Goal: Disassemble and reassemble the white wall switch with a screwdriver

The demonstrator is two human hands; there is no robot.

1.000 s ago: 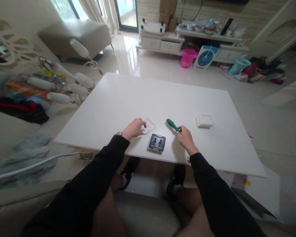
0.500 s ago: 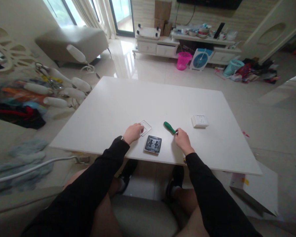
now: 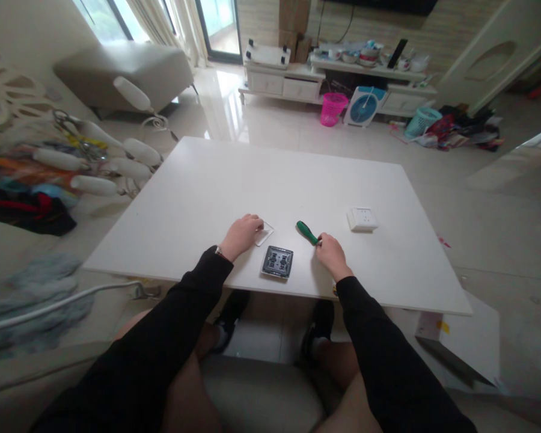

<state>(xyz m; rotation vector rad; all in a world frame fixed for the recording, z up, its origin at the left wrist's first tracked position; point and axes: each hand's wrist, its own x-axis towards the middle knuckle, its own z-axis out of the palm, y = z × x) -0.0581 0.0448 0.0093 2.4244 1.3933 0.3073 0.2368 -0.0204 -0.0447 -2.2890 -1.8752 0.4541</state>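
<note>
My left hand [image 3: 243, 234] has its fingers closed at the left side of a thin white frame [image 3: 267, 232] on the table. Just below and right of it lies a square black socket module [image 3: 277, 262], its inner side facing up. A screwdriver with a green handle [image 3: 306, 231] rests to the right of the frame, handle pointing away from me. My right hand [image 3: 331, 251] pinches its metal shaft end. Farther right a white boxed socket [image 3: 362, 219] sits on the tabletop.
The white table [image 3: 234, 180] spans the middle of the view. A lamp with white shades [image 3: 94, 184] stands by its left edge. Beyond are a pink basket [image 3: 333, 109], a blue fan [image 3: 363, 107] and a low cabinet [image 3: 297, 88]. A white panel [image 3: 471, 337] is at the lower right.
The whole view has shifted slightly. My left hand has moved a little over the white frame, covering more of it. My right hand keeps its pinch on the screwdriver.
</note>
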